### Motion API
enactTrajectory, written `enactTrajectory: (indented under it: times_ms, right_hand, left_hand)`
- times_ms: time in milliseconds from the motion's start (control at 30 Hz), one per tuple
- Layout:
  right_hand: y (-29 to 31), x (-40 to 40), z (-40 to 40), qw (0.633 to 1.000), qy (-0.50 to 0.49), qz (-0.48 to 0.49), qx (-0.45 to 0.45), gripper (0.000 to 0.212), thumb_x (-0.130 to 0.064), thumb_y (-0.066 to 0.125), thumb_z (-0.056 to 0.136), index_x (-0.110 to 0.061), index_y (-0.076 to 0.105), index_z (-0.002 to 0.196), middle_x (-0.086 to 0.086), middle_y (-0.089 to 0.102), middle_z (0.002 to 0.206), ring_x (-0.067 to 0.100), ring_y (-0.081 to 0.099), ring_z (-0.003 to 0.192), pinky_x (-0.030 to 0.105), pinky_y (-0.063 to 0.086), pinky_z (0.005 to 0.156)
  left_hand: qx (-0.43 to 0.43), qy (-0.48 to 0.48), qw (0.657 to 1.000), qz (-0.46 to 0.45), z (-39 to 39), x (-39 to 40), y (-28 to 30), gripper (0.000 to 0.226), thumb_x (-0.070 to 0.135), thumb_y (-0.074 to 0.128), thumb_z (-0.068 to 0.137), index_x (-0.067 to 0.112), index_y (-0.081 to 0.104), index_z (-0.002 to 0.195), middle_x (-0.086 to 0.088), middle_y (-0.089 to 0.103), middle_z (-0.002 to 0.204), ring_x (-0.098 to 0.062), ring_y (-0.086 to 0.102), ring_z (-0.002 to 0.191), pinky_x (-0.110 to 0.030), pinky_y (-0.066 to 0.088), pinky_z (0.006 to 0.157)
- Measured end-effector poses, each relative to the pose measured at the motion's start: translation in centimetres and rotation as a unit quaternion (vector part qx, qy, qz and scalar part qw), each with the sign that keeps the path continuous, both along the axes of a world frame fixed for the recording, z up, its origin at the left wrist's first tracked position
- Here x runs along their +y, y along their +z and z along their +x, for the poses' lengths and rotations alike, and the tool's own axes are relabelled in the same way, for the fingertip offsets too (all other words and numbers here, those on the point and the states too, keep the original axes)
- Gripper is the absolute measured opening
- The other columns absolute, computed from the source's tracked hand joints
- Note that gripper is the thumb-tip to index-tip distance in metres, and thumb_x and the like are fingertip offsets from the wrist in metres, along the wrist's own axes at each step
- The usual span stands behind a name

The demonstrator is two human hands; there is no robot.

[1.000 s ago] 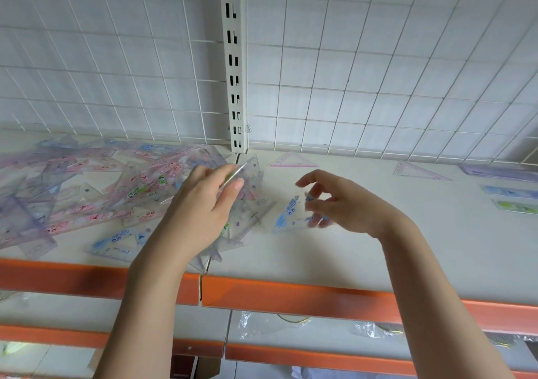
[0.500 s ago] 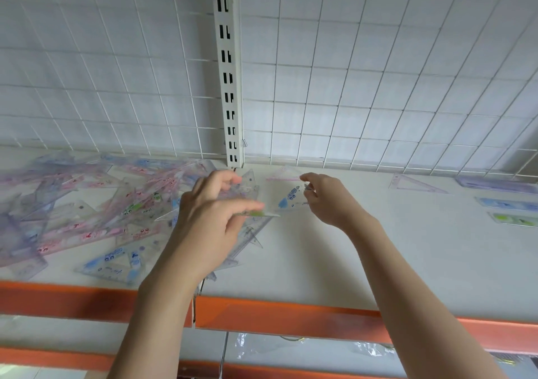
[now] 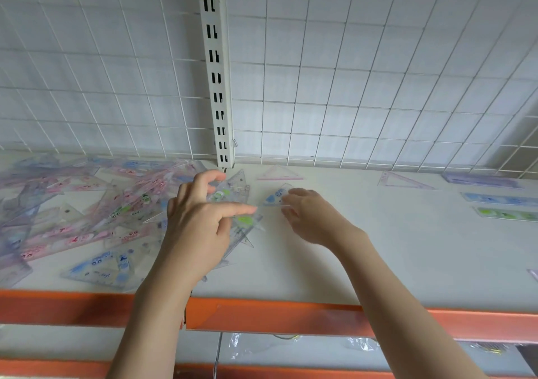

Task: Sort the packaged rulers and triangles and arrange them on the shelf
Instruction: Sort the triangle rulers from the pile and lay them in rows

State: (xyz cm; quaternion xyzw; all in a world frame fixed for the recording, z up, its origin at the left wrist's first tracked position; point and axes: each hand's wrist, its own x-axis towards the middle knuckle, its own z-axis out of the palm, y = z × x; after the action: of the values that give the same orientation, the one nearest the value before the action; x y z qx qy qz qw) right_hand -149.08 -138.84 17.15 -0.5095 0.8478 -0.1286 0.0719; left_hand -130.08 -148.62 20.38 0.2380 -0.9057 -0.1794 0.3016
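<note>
A jumbled pile of clear packaged rulers and triangles (image 3: 87, 204) with pink, blue and green prints covers the left of the white shelf (image 3: 378, 247). My left hand (image 3: 201, 221) grips a small stack of clear triangles with green prints (image 3: 233, 195) at the pile's right edge, thumb stretched to the right. Just right of it, my right hand (image 3: 314, 218) pinches the right corner of a small blue-printed triangle (image 3: 275, 198), low over the shelf. Whether that triangle touches the shelf I cannot tell.
Along the back lie a pink triangle (image 3: 279, 174) and a purple triangle (image 3: 404, 180). Purple (image 3: 480, 180), blue (image 3: 500, 199) and green (image 3: 506, 214) rulers lie at the right. A wire grid (image 3: 349, 87) and slotted post (image 3: 218, 87) close the back. An orange rail (image 3: 276, 314) edges the front.
My right hand carried the blue triangle away from me toward the back of the shelf and lowered it. My left hand kept its stack and stretched its thumb out.
</note>
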Motion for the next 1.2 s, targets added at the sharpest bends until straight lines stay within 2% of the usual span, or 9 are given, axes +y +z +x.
enactTrajectory:
  times_ms: [133,200,367,500,600,700,867,1067,1200]
  right_hand:
    - [-0.7,-0.1,0.3,1.000,0.001,0.017,-0.016,0.028,-0.026,0.034,0.098,-0.010,0.055,0.104,0.002,0.053,0.112,0.027,0.043,0.119,0.037,0.035,0.102]
    - [-0.6,-0.2,0.4,1.000,-0.008,0.017,-0.023,0.029,-0.026,0.033,0.099,-0.010,0.055,0.104,0.001,0.053,0.111,0.026,0.043,0.118,0.038,0.036,0.102]
    - [-0.5,-0.4,0.7,0.999,-0.022,0.016,-0.039,0.030,-0.026,0.032,0.099,-0.009,0.056,0.108,0.002,0.053,0.115,0.026,0.040,0.120,0.037,0.036,0.102]
    - [-0.7,-0.3,0.7,0.999,-0.024,0.007,-0.038,0.028,-0.025,0.033,0.099,-0.008,0.055,0.105,0.003,0.052,0.113,0.026,0.041,0.119,0.035,0.035,0.102]
    - [-0.5,-0.2,0.8,0.999,-0.024,-0.003,-0.046,0.027,-0.024,0.034,0.099,-0.007,0.055,0.101,0.004,0.052,0.108,0.027,0.043,0.116,0.033,0.037,0.098]
    - [0.2,0.4,1.0,0.999,-0.020,-0.017,-0.043,0.032,-0.021,0.034,0.100,-0.009,0.051,0.124,0.005,0.049,0.130,0.027,0.037,0.128,0.032,0.033,0.101]
    - [1.1,2.2,0.3,0.997,-0.054,-0.042,-0.025,0.044,-0.018,0.036,0.099,-0.012,0.033,0.143,0.006,0.038,0.145,0.025,0.033,0.133,0.028,0.028,0.104]
    - [1.2,4.9,-0.6,0.993,-0.104,-0.059,-0.028,0.047,-0.020,0.038,0.099,-0.013,0.028,0.145,0.006,0.036,0.147,0.026,0.031,0.134,0.030,0.028,0.106]
    - [1.1,6.6,-1.3,0.989,-0.137,-0.058,-0.016,0.047,-0.023,0.039,0.098,-0.016,0.030,0.144,0.006,0.038,0.145,0.027,0.033,0.133,0.036,0.033,0.106]
  left_hand:
    - [0.001,-0.017,0.999,0.043,-0.5,0.7,0.3,0.057,-0.015,0.044,0.080,0.032,0.076,0.082,-0.003,0.044,0.139,-0.030,0.051,0.115,-0.031,0.036,0.093]
    - [-0.006,-0.006,0.996,0.086,-0.4,1.0,0.4,0.055,-0.013,0.042,0.083,0.030,0.076,0.087,-0.004,0.050,0.135,-0.035,0.058,0.095,-0.024,0.038,0.077]
    - [-0.029,-0.022,0.987,0.157,0.2,1.3,0.7,0.045,-0.006,0.042,0.083,0.025,0.066,0.105,0.007,0.057,0.084,-0.004,0.044,0.044,-0.011,0.030,0.047]
    - [-0.025,-0.025,0.984,0.172,0.0,1.4,0.6,0.032,0.012,0.059,0.083,0.024,0.060,0.112,0.017,0.056,0.108,-0.009,0.054,0.091,-0.012,0.033,0.073]
    - [0.038,-0.030,0.984,0.170,-0.7,1.6,0.6,0.011,0.019,0.061,0.088,0.013,0.068,0.093,0.005,0.065,0.087,0.003,0.053,0.067,-0.005,0.035,0.058]
    - [0.035,-0.035,0.978,0.202,-1.1,1.7,0.8,0.013,0.007,0.051,0.093,0.013,0.063,0.093,-0.002,0.066,0.082,0.007,0.048,0.042,-0.008,0.034,0.045]
    - [-0.034,-0.066,0.971,0.228,-1.8,1.7,0.6,0.045,0.010,0.041,0.096,0.042,0.033,0.126,0.002,0.049,0.100,-0.013,0.060,0.083,-0.012,0.038,0.056]
    - [-0.083,-0.088,0.967,0.225,-3.6,3.0,0.2,0.068,0.022,0.059,0.089,0.038,0.017,0.139,0.003,0.043,0.114,-0.012,0.052,0.092,-0.026,0.040,0.076]
    - [-0.108,-0.098,0.967,0.209,-5.4,3.7,-0.7,0.079,0.028,0.068,0.082,0.037,0.019,0.143,0.005,0.045,0.102,-0.009,0.044,0.079,-0.022,0.036,0.067]
